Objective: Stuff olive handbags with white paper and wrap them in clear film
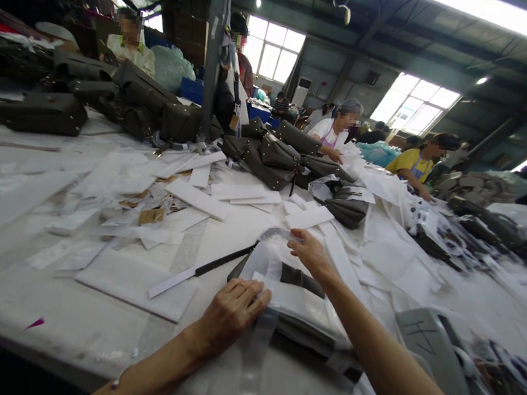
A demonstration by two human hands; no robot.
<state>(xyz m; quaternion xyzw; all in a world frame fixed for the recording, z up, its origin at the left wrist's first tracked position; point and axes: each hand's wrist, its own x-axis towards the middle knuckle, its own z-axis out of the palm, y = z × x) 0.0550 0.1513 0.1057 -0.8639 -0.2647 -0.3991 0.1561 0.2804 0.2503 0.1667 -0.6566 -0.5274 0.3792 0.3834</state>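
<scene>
A dark olive handbag (304, 280) lies in front of me, partly covered by white sheets and clear plastic. My left hand (235, 309) is closed at its near left side, fingers bent over the white sheet (296, 299) there. At the far side, my right hand (310, 252) has its fingers closed at the plastic-wrapped handle (278, 233); the exact grip is partly hidden. A dark strap (224, 260) with a white sleeve (171, 283) on its end stretches left from the bag. Clear plastic film (255, 363) hangs toward the table's near edge.
White foam boards (132, 284), loose sheets and tags (150, 216) cover much of the table (97, 337). Dark bags (273, 154) are piled behind. A grey plastic bin (432, 346) stands at right. Several people work beyond, including one in a yellow top (405, 162).
</scene>
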